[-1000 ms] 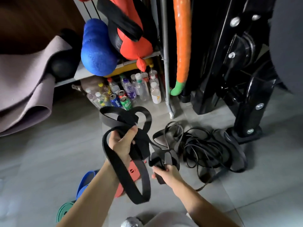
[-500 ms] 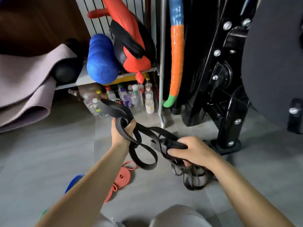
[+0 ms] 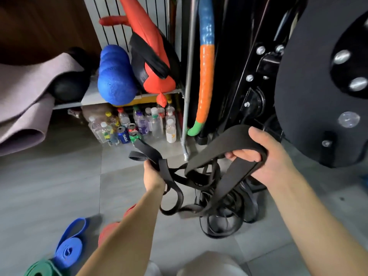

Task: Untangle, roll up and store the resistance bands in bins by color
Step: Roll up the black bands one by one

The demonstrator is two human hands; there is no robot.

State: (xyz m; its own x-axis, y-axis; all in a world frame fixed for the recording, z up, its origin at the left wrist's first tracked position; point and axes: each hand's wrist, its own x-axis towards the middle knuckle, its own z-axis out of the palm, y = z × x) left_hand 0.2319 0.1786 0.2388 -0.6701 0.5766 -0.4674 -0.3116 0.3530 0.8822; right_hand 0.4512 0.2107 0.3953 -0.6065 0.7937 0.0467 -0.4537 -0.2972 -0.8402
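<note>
Right grip point(image 3: 266, 156): clenched round a wide black band point(image 3: 217, 142), thumb on top, the loop draped over the fingers and held high.
Left grip point(image 3: 153, 176): grasping several black strands point(image 3: 169, 176), lower and closer to the body.
Between the two: strands crossed and twisted in mid-air, not yet free of each other.
Sorted colours: blue roll point(image 3: 68, 250) and green roll point(image 3: 39, 269) just beside each other on the floor point(image 3: 49, 186) at lower left; red band point(image 3: 111, 230) partly hidden behind the left forearm.
Black tangle point(image 3: 223, 222): heaped on the floor below the hands, thin loops trailing up into what is held.
Step, by judgement: untangling under way; rolling and storing of the black bands not yet done.
Bins: none in view.
Farther back: bottles and cans point(image 3: 139, 126) standing on the floor under a shelf point(image 3: 89, 98); black machine frame point(image 3: 249, 76) to the right.
Risk: pulling the grips apart likely to cinch the crossing tighter and drag the heap along; a stretched band slipping free could snap back; a swinging loop could topple the bottles or snag the frame.
</note>
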